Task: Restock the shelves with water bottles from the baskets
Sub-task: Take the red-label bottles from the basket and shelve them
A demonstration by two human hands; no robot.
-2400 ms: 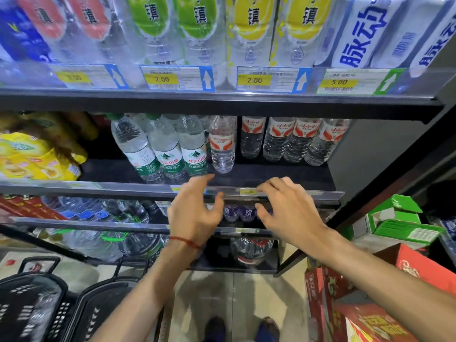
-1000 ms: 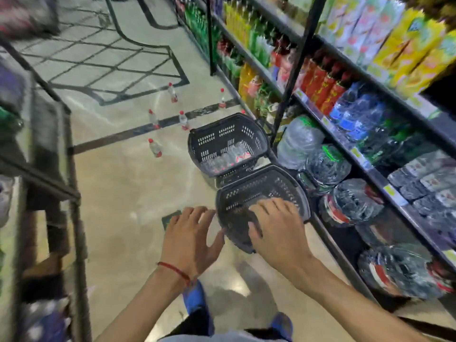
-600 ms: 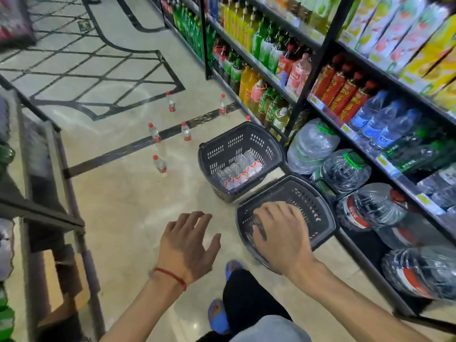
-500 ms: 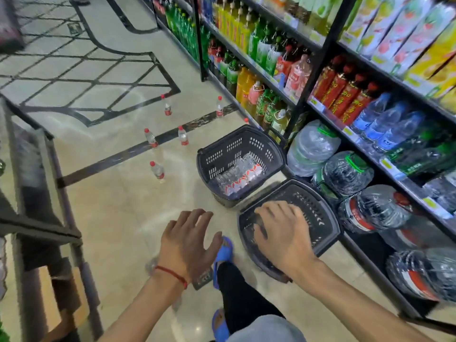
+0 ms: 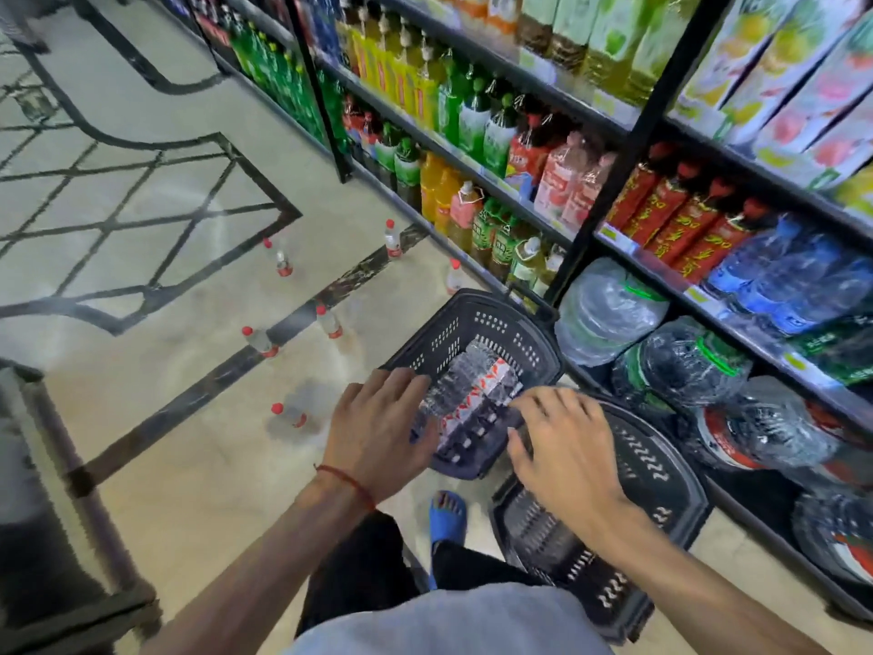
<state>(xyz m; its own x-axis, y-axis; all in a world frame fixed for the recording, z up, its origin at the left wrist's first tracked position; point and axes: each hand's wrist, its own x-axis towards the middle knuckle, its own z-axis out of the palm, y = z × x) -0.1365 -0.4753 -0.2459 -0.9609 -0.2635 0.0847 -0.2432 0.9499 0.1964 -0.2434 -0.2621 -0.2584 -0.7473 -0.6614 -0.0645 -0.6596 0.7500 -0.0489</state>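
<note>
— Red thread (image 5: 347, 479) rings your left wrist. Ahead of it, your left hand (image 5: 378, 427) is spread, fingers straight and loose, gripping nothing.

— Its fingertips reach over the near rim of the far basket (image 5: 477, 307), right at the water bottles (image 5: 477, 380) lying inside. The blur keeps me from saying whether you touch them.

— Your right hand (image 5: 567, 446) is much the same: opened out, palm down, nothing in it. It hangs where the two baskets meet, fingers pointing toward those bottles.

— The bottles are clear with red and white labels, and they lie on their sides in a row on the basket's bottom.

— Under your right wrist and forearm sits the near basket (image 5: 661, 470), made of dark slotted plastic.

— Both baskets stand on the floor (image 5: 165, 442), close against the foot of the shelves (image 5: 611, 182). Your blue sandal (image 5: 446, 515) is planted just beside the near one.

— On the bottom shelf, next to the baskets, big water jugs (image 5: 609, 309) lie on their sides. Some have green handles and some have red labels.

— One shelf up, you have blue-labelled bottles (image 5: 779, 286), with red-labelled drinks (image 5: 685, 229) above those.

— Out on the floor to your left, several small red-capped bottles (image 5: 257, 340) stand loose and well apart from one another.
</note>
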